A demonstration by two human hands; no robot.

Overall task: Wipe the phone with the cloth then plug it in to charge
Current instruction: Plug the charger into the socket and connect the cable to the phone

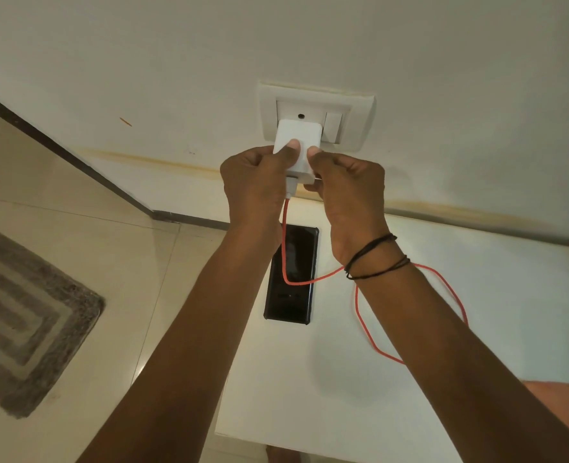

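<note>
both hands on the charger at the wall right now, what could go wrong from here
1. The red cable passes the wrist of the right hand; drawing that arm back could snag it and tug the adapter from the socket.
2. The cable also drapes over the phone, which lies near the left edge of the table; a tug might slide it off onto the floor.
</note>
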